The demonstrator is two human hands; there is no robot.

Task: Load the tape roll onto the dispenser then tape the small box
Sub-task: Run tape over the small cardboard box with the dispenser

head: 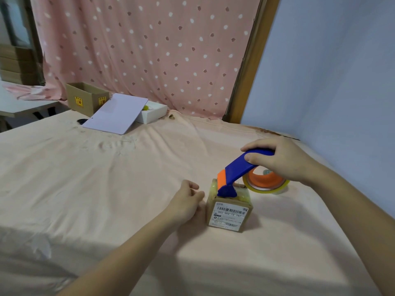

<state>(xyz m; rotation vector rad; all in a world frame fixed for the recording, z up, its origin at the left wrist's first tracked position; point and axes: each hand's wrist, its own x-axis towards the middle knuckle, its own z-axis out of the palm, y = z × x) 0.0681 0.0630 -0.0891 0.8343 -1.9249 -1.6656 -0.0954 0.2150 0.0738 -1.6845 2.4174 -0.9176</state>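
One small box (229,211) stands on the peach-coloured cloth (106,178) covering the work surface, right of centre. It is brown cardboard, with one white barcode label on the face toward the camera and clear tape already visible across its top edges. One tape dispenser (237,169), blue with an orange guard, has its front end pressed onto the top of the box; its body slopes up and back to the right. One tape roll (266,182), clear on an orange hub, sits mounted at the dispenser's rear, just behind and right of the box.

The right hand (282,160) is closed over the dispenser's blue handle, fingers wrapped across the top, thumb on the near side. The left hand (187,202) is loosely curled, holding nothing, its fingertips against the left side of the box.

At the far left of the surface: one open brown carton (86,98) with yellow labels, contents not visible; one shallow white box (152,113), in which a small yellow item is partly seen; one white flat panel (116,114) leaning across that white box; one small dark object (82,121) beside the panel, unidentifiable. One pink spotted curtain (149,50) hangs behind.
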